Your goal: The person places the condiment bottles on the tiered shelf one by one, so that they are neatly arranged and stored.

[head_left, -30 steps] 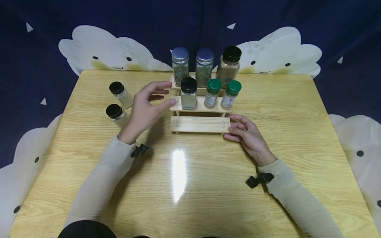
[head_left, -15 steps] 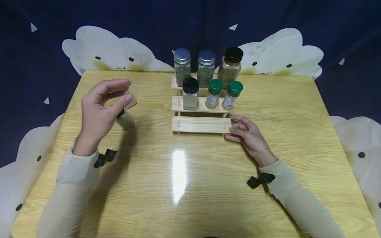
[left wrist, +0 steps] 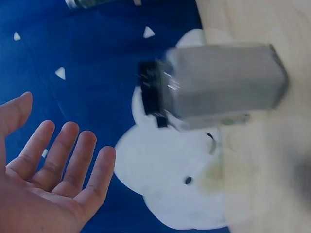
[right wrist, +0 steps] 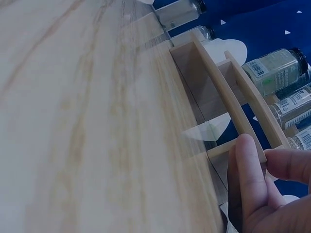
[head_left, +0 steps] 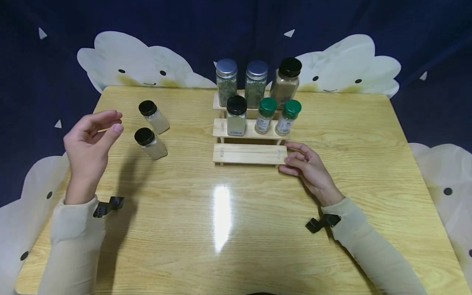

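My left hand (head_left: 90,147), holding nothing, hovers over the table's left side with its fingers apart from the thumb. Just right of it stand two black-capped spice jars, the rear one (head_left: 157,121) and the front one (head_left: 155,148); a jar (left wrist: 223,82) looms blurred in the left wrist view. With thumb and fingers, my right hand (head_left: 307,170) pinches the right end of the bottom step of a three-tier wooden spice rack (head_left: 250,154). On the middle tier are a black-capped jar (head_left: 236,123) and two green-capped jars (head_left: 262,123) (head_left: 284,124).
The top tier holds two silver-capped jars of green herbs (head_left: 226,88) (head_left: 255,91) and a taller black-capped jar (head_left: 284,88) of brown powder. All stand on a wooden table (head_left: 258,237). Behind it hangs a dark blue curtain (head_left: 236,28) with white clouds.
My left hand has moved from beside the rack leftward, passing over the two loose jars to their left. My right hand has stayed at the rack's bottom step.
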Demonstrator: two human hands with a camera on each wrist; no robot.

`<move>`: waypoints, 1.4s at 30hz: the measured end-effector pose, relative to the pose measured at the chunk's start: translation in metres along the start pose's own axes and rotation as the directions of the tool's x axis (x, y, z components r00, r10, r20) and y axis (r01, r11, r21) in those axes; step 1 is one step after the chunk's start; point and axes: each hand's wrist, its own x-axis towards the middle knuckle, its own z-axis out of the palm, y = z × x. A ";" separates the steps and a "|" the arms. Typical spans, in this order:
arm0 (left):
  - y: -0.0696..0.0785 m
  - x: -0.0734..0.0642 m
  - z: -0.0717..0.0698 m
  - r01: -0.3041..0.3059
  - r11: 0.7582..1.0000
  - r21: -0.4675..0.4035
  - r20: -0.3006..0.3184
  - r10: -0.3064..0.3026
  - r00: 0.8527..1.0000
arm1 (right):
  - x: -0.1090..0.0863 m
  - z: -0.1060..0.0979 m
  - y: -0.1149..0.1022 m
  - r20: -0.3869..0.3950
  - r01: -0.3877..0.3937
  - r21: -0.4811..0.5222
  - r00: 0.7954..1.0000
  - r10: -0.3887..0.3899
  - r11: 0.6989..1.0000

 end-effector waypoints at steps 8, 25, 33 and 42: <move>-0.022 -0.012 -0.018 0.150 0.989 -0.015 -0.027 -0.150 0.988 | 0.001 0.000 0.000 0.003 -0.001 0.001 1.000 0.001 1.000; -0.055 -0.025 -0.020 0.275 0.961 0.016 0.170 -0.274 0.947 | 0.001 0.000 0.002 0.018 0.017 0.028 1.000 -0.018 0.999; -0.066 -0.027 -0.011 0.340 0.940 0.018 0.263 -0.332 0.906 | 0.001 0.000 0.002 0.016 0.019 0.028 1.000 -0.020 0.999; -0.073 -0.027 -0.005 0.315 0.944 0.095 0.268 -0.329 0.906 | 0.001 0.000 0.002 0.011 0.018 0.025 1.000 -0.018 1.000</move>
